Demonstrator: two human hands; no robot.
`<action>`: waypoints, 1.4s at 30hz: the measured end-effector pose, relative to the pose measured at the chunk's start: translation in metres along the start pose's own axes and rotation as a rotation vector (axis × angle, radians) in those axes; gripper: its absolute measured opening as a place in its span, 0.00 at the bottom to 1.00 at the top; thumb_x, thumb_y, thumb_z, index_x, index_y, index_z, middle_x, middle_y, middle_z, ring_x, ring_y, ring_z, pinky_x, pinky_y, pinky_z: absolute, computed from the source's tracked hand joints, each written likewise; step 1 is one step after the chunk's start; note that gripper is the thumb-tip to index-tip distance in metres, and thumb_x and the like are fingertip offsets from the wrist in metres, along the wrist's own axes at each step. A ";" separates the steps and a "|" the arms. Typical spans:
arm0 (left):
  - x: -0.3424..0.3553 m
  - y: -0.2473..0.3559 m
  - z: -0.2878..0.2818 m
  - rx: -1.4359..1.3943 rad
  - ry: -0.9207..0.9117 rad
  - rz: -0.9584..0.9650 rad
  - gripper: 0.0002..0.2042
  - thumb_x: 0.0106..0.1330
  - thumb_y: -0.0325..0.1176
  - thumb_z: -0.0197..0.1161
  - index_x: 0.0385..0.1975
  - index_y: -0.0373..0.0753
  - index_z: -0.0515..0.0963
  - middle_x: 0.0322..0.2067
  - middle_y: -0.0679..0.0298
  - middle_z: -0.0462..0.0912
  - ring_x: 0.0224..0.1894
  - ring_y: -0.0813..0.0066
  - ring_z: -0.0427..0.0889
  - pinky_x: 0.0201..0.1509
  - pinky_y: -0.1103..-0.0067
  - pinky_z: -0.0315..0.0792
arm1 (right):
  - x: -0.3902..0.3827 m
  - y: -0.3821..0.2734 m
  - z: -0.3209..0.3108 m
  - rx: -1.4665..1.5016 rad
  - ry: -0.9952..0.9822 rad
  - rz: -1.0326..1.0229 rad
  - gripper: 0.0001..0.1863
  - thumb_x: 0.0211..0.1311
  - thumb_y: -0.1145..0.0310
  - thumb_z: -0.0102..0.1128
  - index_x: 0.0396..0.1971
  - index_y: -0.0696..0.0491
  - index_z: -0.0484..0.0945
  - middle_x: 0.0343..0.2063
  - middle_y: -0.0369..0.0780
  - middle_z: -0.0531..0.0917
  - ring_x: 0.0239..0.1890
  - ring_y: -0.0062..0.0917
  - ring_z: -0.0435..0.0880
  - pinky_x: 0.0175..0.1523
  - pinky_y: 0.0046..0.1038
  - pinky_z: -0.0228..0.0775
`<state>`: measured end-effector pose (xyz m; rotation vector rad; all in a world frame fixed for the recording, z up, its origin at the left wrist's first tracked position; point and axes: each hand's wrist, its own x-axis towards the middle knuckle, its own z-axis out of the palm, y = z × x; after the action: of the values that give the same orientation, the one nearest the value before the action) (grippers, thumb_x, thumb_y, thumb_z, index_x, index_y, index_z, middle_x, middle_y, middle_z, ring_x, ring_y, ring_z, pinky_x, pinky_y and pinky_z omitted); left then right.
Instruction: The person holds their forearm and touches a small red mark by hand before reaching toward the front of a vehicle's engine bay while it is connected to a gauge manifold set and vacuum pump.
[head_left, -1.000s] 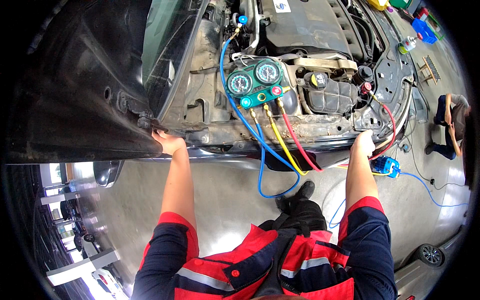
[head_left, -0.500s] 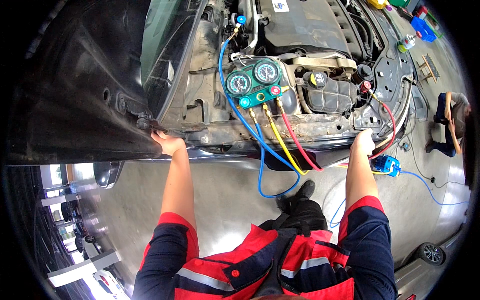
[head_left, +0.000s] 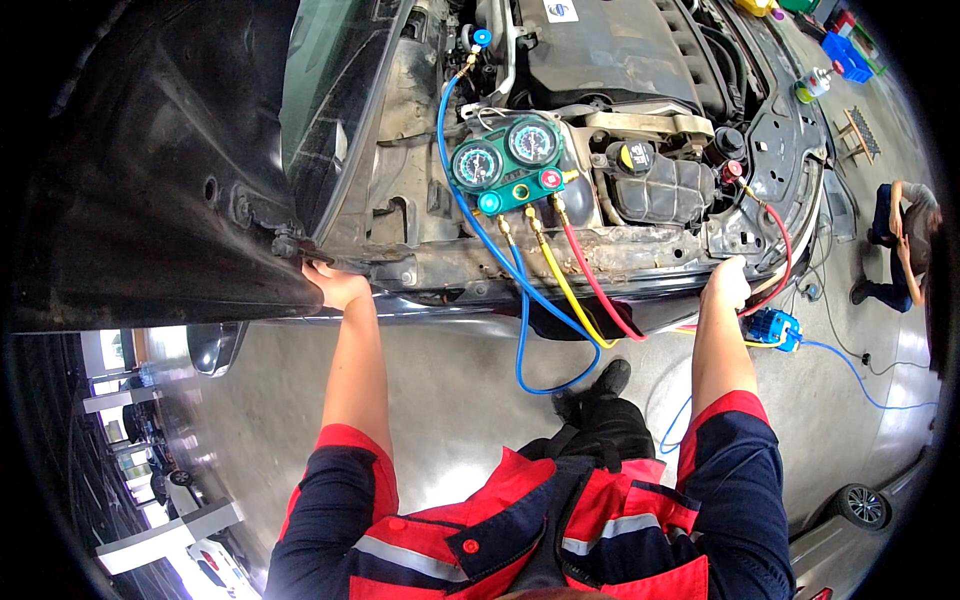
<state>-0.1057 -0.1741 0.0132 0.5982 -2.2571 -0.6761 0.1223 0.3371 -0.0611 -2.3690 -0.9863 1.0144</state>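
My left hand grips the dark car body's edge at the hood hinge, fingers curled and partly hidden. My right hand is closed over the fender edge, near the front corner. Between them a green manifold with two round gauges rests on the engine bay. Its blue hose runs up to a blue coupler; its red hose loops over the fender, and a red coupler sits at the right. A yellow hose hangs over the edge.
On the right floor stand a blue pump with cables, a wooden rack, a blue crate and a wheel. A crouching person is at the far right. A bottle stands beyond the front.
The crouching person at the right has shifted slightly. My hands keep their places on the car's edge.
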 end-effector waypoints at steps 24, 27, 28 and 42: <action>-0.001 0.001 0.002 0.013 0.005 -0.035 0.22 0.75 0.45 0.42 0.63 0.42 0.65 0.61 0.47 0.69 0.61 0.45 0.69 0.64 0.61 0.62 | 0.004 0.000 0.002 0.002 -0.003 0.021 0.40 0.52 0.47 0.54 0.54 0.69 0.72 0.57 0.59 0.71 0.55 0.48 0.77 0.58 0.44 0.72; 0.004 -0.006 0.003 0.027 -0.008 -0.044 0.22 0.75 0.45 0.42 0.63 0.42 0.65 0.61 0.47 0.69 0.61 0.45 0.69 0.64 0.60 0.62 | 0.002 0.000 0.002 0.014 -0.004 0.013 0.40 0.52 0.46 0.53 0.53 0.69 0.72 0.56 0.60 0.71 0.55 0.49 0.77 0.57 0.44 0.72; 0.007 -0.010 0.003 0.029 -0.008 -0.043 0.22 0.75 0.45 0.42 0.63 0.43 0.65 0.61 0.47 0.69 0.61 0.45 0.69 0.64 0.60 0.62 | 0.001 0.001 0.003 0.009 -0.006 0.012 0.40 0.52 0.46 0.54 0.53 0.69 0.72 0.56 0.60 0.72 0.55 0.49 0.77 0.58 0.44 0.72; 0.005 -0.007 0.004 -0.001 -0.019 -0.051 0.22 0.74 0.43 0.42 0.63 0.41 0.65 0.60 0.49 0.71 0.60 0.46 0.71 0.63 0.61 0.64 | -0.002 0.000 0.000 0.004 -0.002 0.004 0.40 0.51 0.47 0.54 0.53 0.69 0.72 0.56 0.60 0.73 0.54 0.49 0.77 0.59 0.43 0.71</action>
<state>-0.1100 -0.1809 0.0090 0.6539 -2.2658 -0.7108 0.1218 0.3358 -0.0601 -2.3680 -0.9791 1.0201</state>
